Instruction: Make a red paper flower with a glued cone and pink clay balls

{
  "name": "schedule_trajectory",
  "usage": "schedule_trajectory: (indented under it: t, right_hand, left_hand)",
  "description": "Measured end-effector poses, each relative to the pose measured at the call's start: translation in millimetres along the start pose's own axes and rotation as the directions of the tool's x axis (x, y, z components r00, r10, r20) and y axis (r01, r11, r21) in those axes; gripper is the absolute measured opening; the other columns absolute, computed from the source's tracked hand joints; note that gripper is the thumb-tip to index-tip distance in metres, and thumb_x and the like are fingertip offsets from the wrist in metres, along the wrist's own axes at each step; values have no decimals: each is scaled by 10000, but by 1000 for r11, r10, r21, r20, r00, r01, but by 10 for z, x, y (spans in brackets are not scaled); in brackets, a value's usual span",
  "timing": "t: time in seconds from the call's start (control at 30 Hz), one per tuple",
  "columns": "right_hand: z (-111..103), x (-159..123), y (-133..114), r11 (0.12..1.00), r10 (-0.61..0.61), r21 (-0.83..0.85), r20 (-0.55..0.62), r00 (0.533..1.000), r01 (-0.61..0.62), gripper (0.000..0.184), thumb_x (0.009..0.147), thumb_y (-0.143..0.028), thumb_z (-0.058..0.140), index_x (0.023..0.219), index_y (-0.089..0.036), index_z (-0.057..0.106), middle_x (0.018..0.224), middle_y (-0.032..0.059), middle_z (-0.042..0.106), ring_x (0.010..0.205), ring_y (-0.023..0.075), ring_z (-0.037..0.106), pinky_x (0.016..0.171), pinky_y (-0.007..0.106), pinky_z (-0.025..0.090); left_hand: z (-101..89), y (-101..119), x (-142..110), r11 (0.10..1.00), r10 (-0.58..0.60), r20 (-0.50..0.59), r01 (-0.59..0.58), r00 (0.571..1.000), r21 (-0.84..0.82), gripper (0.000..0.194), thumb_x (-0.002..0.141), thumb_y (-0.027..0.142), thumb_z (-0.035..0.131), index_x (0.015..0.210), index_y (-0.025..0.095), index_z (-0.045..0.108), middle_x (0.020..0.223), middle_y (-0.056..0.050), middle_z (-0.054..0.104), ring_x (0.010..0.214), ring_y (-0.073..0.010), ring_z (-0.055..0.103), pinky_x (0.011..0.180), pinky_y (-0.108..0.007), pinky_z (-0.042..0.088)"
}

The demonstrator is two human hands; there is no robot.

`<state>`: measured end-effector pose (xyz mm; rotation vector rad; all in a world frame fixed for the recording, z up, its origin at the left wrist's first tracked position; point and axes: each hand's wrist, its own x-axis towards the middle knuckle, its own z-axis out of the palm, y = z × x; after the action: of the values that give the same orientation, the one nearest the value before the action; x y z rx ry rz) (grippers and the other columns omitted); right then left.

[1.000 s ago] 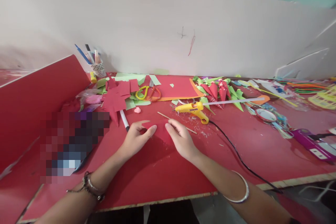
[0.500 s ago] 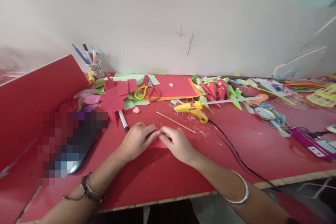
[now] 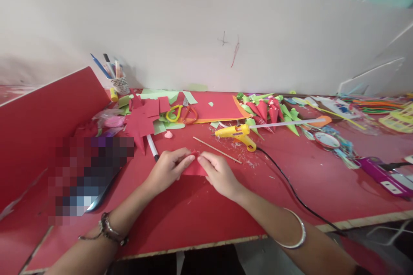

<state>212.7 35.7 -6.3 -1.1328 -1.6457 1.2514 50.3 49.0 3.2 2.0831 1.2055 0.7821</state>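
Between my two hands is a small piece of red paper (image 3: 194, 169), held just above the red tabletop. My left hand (image 3: 171, 167) grips its left side, thumb on top and fingers curled behind. On the other side my right hand (image 3: 219, 174) pinches the paper near its upper edge, the thumbs close together. Part of the paper is hidden by the fingers. A thin wooden stick (image 3: 217, 149) lies just beyond my right hand. Farther back rests a yellow glue gun (image 3: 237, 133) with a long glue stick in it. A white marker with a black cap (image 3: 152, 147) lies by my left hand.
Red paper squares (image 3: 142, 120) and scissors (image 3: 180, 114) lie at the back left, near a cup of pens (image 3: 119, 84). Red and green paper cones (image 3: 267, 109) are heaped behind the glue gun. Its black cord (image 3: 287, 180) crosses the right side, near a purple power strip (image 3: 383, 176).
My thumbs have parted slightly and shifted on the red paper, showing more of its upper edge. The things on the table have stayed in place.
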Motion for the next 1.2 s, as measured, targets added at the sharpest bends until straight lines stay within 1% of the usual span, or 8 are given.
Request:
schedule_trajectory:
  t: [0.1,0.23,0.37,0.53,0.63,0.8,1.07,1.2]
  right_hand:
    - [-32,8,4,991,36,126,-7,999,-35,316,858,-398,371,620,-191,351,480,-90,285,354,33,298,348,162,236]
    - [-84,11,-2,976,15,214,97,995,-36,295,869,-399,353,672,-188,415,416,-89,380,317,42,346,336,158,272]
    - [-107,26,-14,945,-39,328,118,992,-1,231,865,-389,358,931,-209,487,619,-33,535,440,75,497,438,204,412]
    - [-125,42,-28,923,-156,368,89,984,113,295,798,-348,513,1083,-284,471,891,8,533,768,121,547,650,245,464]
    - [-143,43,-34,916,-230,364,136,964,167,260,793,-316,532,1049,-282,506,936,7,527,833,121,533,737,263,445]
    - [-144,30,-38,947,-244,262,196,950,189,222,771,-283,565,990,-250,549,918,12,539,817,122,531,759,280,437]
    - [-142,65,25,932,-294,214,-30,955,293,55,751,-237,577,795,-225,608,805,3,548,752,118,540,666,265,449]
    - [-146,68,6,943,-294,126,-113,949,307,51,748,-254,577,767,-221,611,804,10,549,792,131,538,677,272,451]
  left_hand:
    - [-22,34,-1,993,-97,36,99,995,-68,333,871,378,335,637,171,450,351,92,372,334,-67,398,413,-163,321]
    - [-45,68,3,932,-266,116,286,957,-221,354,860,432,315,631,183,421,309,106,362,233,-61,329,292,-148,256]
    - [-83,66,5,871,-311,186,358,932,-337,371,827,489,356,643,179,449,286,113,337,201,-53,281,237,-135,212]
    - [-108,50,11,815,-293,256,381,921,-437,406,776,529,429,593,167,450,276,109,307,208,-33,232,238,-130,164]
    - [-94,38,14,775,-286,277,392,917,-496,401,765,512,460,571,161,445,297,108,294,224,-22,202,251,-134,140]
    - [-80,43,15,731,-243,312,385,918,-563,355,746,483,502,609,156,471,340,108,307,248,-15,207,264,-132,142]
    - [-29,-46,17,669,-230,206,308,951,-676,428,710,589,462,675,162,464,383,68,444,291,-52,348,312,-167,242]
    - [-5,-65,18,740,-155,170,228,973,-633,364,749,509,485,663,155,467,447,51,481,375,-61,402,422,-191,326]
